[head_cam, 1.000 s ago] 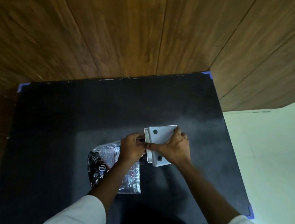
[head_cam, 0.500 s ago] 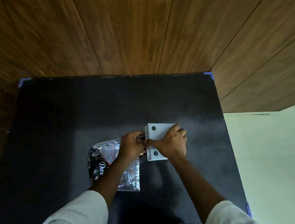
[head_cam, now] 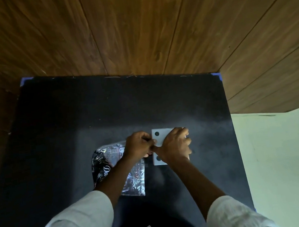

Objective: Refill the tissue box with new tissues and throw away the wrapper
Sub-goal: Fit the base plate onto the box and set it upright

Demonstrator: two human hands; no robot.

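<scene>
Your right hand [head_cam: 174, 144] presses flat on the one white tissue box [head_cam: 159, 137], underside up on the black mat [head_cam: 69, 124]; your left hand [head_cam: 138, 145] pinches its left edge, probably the base panel. The box is rigid and light, so grip its edges. One crinkly, slippery tissue pack [head_cam: 114, 168] lies just left.

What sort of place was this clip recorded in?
Probably an indoor room with a staged work table: a black mat taped at its corners with blue tape, wood-panelled wall behind, pale floor alongside.
</scene>
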